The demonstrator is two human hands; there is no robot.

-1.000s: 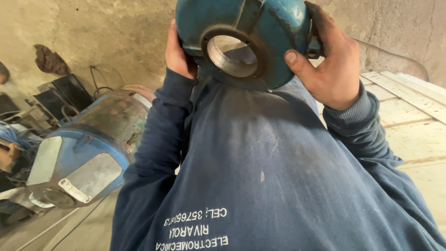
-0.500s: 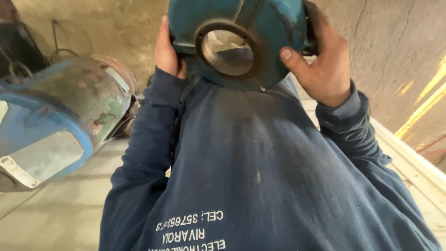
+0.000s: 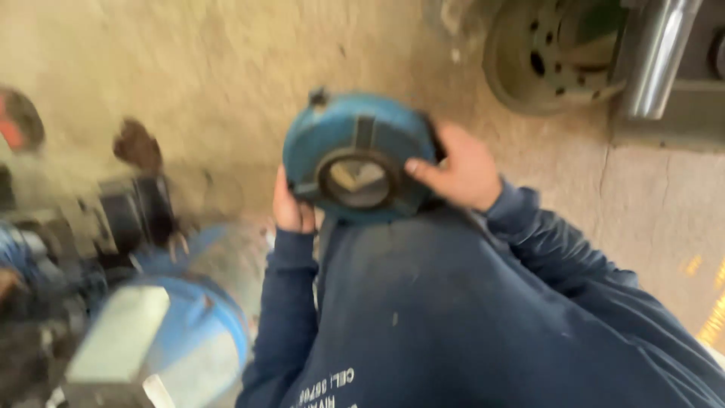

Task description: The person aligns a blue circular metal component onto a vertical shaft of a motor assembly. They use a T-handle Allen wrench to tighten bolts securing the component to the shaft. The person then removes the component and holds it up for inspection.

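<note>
You have lowered the round blue cover (image 3: 355, 155) in the view: before it was cut by the top edge, now its whole rim shows, held further from your head. Your right hand (image 3: 462, 168) now grips more at the side edge, the fingers (image 3: 423, 168) reaching toward the centre ring. The view has turned: the blue motor housing (image 3: 162, 340) has moved to the lower left corner and is blurred. A metal wheel rim (image 3: 555, 49) and a shiny pipe (image 3: 658, 57) have come into view at the upper right.
</note>
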